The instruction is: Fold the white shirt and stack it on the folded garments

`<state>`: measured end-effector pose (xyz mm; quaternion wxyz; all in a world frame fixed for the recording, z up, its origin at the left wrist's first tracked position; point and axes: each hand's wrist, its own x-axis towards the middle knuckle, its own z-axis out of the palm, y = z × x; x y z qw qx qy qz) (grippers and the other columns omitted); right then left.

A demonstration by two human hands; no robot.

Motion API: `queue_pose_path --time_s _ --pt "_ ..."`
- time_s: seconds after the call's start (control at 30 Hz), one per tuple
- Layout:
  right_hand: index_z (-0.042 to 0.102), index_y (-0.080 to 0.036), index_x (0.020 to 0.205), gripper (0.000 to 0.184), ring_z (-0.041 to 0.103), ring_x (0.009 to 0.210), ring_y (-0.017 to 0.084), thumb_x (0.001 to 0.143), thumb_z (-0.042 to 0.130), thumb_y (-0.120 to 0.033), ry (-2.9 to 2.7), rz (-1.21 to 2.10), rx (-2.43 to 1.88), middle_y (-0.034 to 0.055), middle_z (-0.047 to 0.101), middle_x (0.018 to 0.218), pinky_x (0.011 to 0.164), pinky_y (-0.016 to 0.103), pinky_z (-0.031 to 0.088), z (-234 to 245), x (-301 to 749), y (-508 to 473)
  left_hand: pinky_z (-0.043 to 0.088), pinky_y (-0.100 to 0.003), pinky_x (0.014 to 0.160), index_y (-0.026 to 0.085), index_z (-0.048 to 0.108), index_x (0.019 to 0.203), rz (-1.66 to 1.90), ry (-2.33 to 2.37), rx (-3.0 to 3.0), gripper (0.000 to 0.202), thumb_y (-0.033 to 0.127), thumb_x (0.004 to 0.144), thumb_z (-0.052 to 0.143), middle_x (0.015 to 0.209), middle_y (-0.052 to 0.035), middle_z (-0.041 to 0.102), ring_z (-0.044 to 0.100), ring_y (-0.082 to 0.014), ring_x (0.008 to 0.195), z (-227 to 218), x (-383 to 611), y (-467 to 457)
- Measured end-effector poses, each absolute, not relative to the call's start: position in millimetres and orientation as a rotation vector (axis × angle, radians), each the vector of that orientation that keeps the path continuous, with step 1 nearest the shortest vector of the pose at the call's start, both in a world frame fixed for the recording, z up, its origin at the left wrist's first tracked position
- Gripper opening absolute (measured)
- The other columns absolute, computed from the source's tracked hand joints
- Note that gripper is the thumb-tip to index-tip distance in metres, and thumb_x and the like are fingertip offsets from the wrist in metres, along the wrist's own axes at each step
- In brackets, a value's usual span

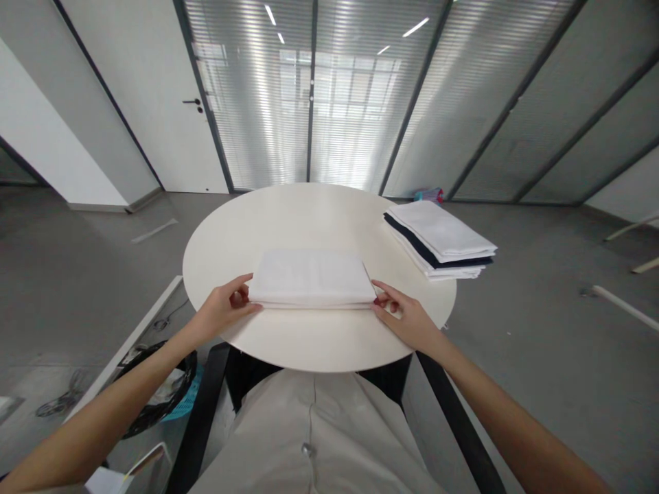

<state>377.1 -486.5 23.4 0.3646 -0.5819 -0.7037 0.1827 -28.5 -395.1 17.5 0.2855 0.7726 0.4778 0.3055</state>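
A folded white cloth [311, 276] lies flat on the round white table [309, 343] in front of me, its layered fold edge facing my body. My left hand [229, 300] is at the near left corner, with thumb and fingers closed on the edge. At the near right corner, my right hand [400, 312] grips the other end in the same way, thumb below and index finger above. Both forearms reach in from the lower corners of the view. The undersides of the cloth's corners are partly hidden by my fingers.
A stack of folded cloths [443, 233], white with a dark layer, sits at the table's right edge, slightly overhanging. Left of my chair, a blue bin [188, 401] with a black bag stands on the floor. A glass partition [340, 123] and a door [154, 96] are beyond.
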Motion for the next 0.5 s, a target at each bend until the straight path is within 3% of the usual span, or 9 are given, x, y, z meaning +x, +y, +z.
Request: queue_pose_path --time_s 0.17,0.3,0.4,0.5 --pt "0.052 -0.022 0.142 0.055 0.062 0.075 0.015 0.088 0.055 -0.025 -1.942 0.618 -1.306 0.0043 0.073 0.097 0.072 0.03 0.052 26 353 -499 0.05 -0.028 0.064 0.014 0.059 0.131 1.001 1.39 2.05 0.065 0.042 0.073 0.071 0.088 -0.0064 0.068 0.06 -0.016 0.068 24 -26 -335" --pt "0.058 -0.024 0.135 0.045 0.064 0.088 0.017 0.091 0.05 -0.023 -1.908 0.518 -1.31 0.0068 0.07 0.107 0.079 0.032 0.053 28 356 -494 0.055 -0.036 0.079 0.016 0.06 0.128 1.227 1.482 1.89 0.066 0.04 0.069 0.075 0.122 -0.0163 0.061 0.066 -0.0236 0.093 27 -23 -314" --pt "0.061 -0.024 0.133 0.046 0.064 0.102 0.021 0.088 0.048 -0.02 -1.783 0.39 -1.443 0.0098 0.064 0.124 0.087 0.037 0.054 27 370 -475 0.052 -0.041 0.098 0.026 0.048 0.141 1.317 1.364 1.639 0.071 0.045 0.077 0.072 0.15 -0.0158 0.039 0.053 -0.0312 0.128 18 -1 -349" --pt "0.059 -0.021 0.136 0.052 0.062 0.112 0.023 0.086 0.048 -0.016 -1.778 0.417 -1.527 0.0115 0.061 0.133 0.098 0.042 0.051 24 379 -449 0.043 -0.042 0.111 0.031 0.036 0.148 1.208 1.233 1.362 0.066 0.049 0.09 0.06 0.157 -0.0116 0.033 0.034 -0.0293 0.146 7 33 -400"
